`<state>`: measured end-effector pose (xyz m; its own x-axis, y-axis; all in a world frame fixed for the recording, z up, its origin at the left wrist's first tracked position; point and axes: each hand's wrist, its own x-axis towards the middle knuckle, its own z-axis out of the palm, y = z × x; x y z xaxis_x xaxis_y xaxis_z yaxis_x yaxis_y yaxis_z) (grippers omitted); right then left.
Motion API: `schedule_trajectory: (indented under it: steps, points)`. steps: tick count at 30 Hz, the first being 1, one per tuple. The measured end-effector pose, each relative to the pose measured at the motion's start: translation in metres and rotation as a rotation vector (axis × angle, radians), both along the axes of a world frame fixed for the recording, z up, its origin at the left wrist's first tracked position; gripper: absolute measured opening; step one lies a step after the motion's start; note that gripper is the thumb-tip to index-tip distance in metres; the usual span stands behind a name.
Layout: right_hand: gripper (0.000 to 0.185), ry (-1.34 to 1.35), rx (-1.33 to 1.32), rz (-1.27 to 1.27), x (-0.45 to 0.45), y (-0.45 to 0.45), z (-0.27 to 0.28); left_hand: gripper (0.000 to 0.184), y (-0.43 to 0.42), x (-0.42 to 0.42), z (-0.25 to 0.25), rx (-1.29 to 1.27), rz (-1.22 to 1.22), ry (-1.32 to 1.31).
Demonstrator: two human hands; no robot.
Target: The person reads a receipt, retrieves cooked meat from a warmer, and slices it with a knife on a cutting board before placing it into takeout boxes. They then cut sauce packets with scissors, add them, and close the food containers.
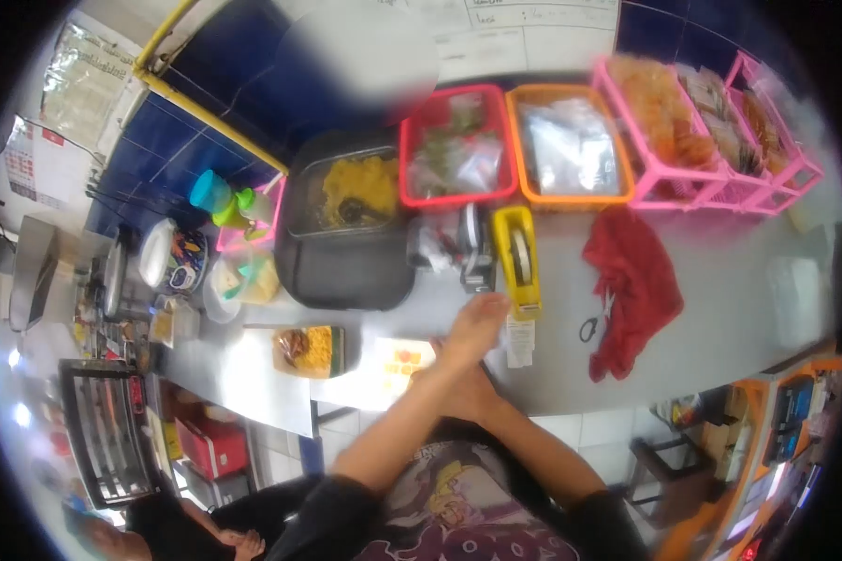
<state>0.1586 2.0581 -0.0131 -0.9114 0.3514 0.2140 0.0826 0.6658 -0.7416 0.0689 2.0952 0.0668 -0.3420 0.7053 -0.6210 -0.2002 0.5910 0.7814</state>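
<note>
My left hand (482,320) reaches across to the near end of a yellow tape dispenser (517,257). Its fingers look closed together, but blur hides what is between them. Beneath and beside that forearm is my right hand (463,393), its fingers mostly hidden, close to a white packet with an orange pattern (404,362). A printed paper slip (520,342) lies below the dispenser. Left of the packet sits an open box of yellow food with a brown piece (309,352).
A black tray of yellow food (295,201), red basket (405,150), orange basket (627,178) and pink crates (692,187) line the back. On the right lie a red cloth (641,280) and scissors (588,329). Another person (168,524) is at lower left.
</note>
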Motion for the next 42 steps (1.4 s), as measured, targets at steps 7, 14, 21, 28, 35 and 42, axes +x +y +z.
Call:
schedule_trajectory:
  steps: [7,14,21,28,35,42]
  points:
    - [0.063,-0.019,-0.139,-0.178,-0.004,-0.005,-0.005,0.043,0.053,0.033,-0.028,-0.019,0.325,-0.421]
    - [0.054,0.232,0.294,0.016,0.003,0.001,-0.029,0.023,0.003,0.054,-0.081,0.327,-0.011,0.464]
    - [0.052,0.058,-0.014,-0.091,-0.004,-0.007,-0.03,0.022,-0.041,0.034,-0.041,-0.119,-0.281,1.047]
    - [0.06,-0.003,0.195,0.056,0.0,0.007,0.018,0.033,-0.183,0.006,-0.019,-0.007,0.573,0.024]
    - [0.062,-0.05,0.281,0.05,-0.012,-0.003,0.024,0.038,-0.229,-0.005,-0.103,-0.029,0.372,0.187]
    - [0.066,-0.165,0.252,-0.105,-0.007,-0.026,0.04,0.023,-0.23,-0.068,-0.121,0.369,-0.056,1.228]
